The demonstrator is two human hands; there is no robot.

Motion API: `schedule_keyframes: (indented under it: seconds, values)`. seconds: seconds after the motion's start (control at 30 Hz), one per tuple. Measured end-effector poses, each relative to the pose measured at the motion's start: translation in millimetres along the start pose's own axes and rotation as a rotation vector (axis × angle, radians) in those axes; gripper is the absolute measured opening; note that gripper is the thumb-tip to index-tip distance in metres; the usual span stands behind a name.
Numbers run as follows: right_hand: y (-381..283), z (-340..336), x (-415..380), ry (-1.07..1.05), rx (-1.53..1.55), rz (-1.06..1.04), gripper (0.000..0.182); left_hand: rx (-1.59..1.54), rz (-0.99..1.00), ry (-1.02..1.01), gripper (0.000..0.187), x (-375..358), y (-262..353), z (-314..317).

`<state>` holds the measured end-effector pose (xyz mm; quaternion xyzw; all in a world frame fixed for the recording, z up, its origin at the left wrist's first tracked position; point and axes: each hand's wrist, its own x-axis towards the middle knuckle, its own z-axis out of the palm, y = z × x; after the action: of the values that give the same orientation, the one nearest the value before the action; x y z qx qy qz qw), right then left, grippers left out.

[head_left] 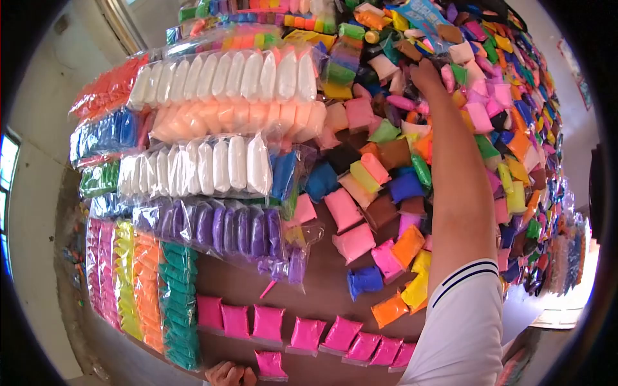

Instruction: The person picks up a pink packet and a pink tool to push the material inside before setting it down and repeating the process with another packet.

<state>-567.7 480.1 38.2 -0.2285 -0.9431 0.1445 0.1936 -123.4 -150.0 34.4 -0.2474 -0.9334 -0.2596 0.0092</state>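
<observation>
My right arm stretches across the table to the far side of a heap of loose, coloured packets of soft clay (376,193). There my right hand (425,76) is among the packets, its fingers mostly hidden. At the table's near edge my left hand (230,374) has its fingers curled in; anything inside them is out of sight. Just right of that hand lies a bright pink packet (271,364). Behind it, several more pink packets (307,334) lie in a loose row along the brown tabletop (238,278).
Bagged rows are stacked at the left: white packets (212,167), peach packets (225,119), purple packets (219,228), and teal packets (178,305) near the front. A pink stick (268,289) lies on the table. A blue packet (365,282) and an orange packet (389,311) edge the heap.
</observation>
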Motion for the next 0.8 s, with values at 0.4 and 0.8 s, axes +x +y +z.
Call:
schedule_keyframes:
  seconds: [0.4,0.8]
  values:
    - [19.9,37.3,62.2,-0.099,-0.194,0.039,0.048,-0.061,0.015,-0.027,0.015,-3.1,-4.9,-0.5]
    - [7.7,16.0,14.9,-0.182,0.284,-0.097,0.053,0.008,0.042,-0.025,0.013,5.7,2.3,-5.5]
